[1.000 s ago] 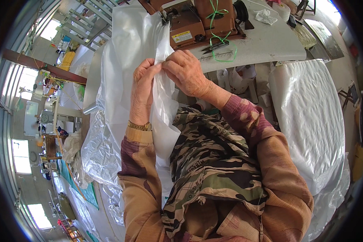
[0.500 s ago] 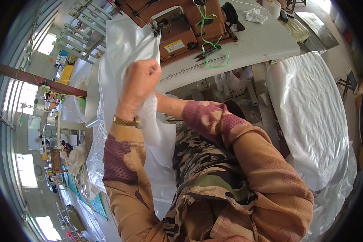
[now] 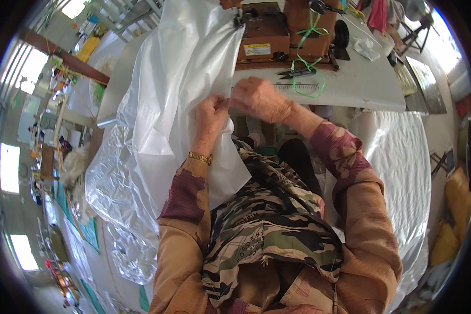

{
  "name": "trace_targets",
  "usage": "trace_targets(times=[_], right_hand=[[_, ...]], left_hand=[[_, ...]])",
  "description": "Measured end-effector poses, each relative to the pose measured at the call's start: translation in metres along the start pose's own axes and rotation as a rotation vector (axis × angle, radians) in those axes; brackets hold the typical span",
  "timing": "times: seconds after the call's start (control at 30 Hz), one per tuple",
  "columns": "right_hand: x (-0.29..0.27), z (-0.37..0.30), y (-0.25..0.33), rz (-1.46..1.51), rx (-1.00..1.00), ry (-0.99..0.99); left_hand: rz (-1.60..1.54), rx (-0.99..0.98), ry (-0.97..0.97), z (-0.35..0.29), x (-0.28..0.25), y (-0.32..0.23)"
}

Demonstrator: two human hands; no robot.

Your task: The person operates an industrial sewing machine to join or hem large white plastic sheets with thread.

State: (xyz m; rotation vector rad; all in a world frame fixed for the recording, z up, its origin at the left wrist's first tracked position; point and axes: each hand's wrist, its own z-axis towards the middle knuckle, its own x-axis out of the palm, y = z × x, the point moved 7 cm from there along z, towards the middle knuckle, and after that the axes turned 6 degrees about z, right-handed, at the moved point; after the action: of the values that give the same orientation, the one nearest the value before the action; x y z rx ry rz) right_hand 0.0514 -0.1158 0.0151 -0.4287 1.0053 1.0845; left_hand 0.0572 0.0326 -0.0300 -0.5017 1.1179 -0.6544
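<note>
A large white plastic sheet hangs in folds from the sewing machine and spreads over my lap. My left hand is closed in a pinch on its right edge, a gold watch at the wrist. Close beside it my right hand, slightly blurred, has its fingers curled in at the same edge, nearly touching the left. The sheet's upper edge runs to the needle area of the brown machine. Black thread snips, tied with green ribbon, lie on the worktable right of my hands.
A stack of white plastic sheeting stands to my right. Crumpled clear film hangs at the left of the table. A scrap of clear plastic lies on the tabletop near the machine's handwheel.
My right hand has come out from behind the left and now sits to its right at the sheet's edge. The left hand is lower, and more of the sheet is spread out. The view has shifted.
</note>
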Motion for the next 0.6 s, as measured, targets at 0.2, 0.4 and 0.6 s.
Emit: trace_targets(times=[0.2, 0.4, 0.6], right_hand=[[-0.021, 0.02, -0.011, -0.13, -0.287, -0.052], [-0.025, 0.027, -0.001, -0.097, -0.353, 0.082], [-0.017, 0.027, -0.002, -0.133, -0.408, 0.151]], left_hand=[[-0.513, -0.374, 0.173, -0.014, 0.004, 0.004], [-0.703, -0.534, 0.334, -0.026, 0.013, 0.011], [-0.554, -0.373, 0.317, -0.023, 0.011, 0.006]])
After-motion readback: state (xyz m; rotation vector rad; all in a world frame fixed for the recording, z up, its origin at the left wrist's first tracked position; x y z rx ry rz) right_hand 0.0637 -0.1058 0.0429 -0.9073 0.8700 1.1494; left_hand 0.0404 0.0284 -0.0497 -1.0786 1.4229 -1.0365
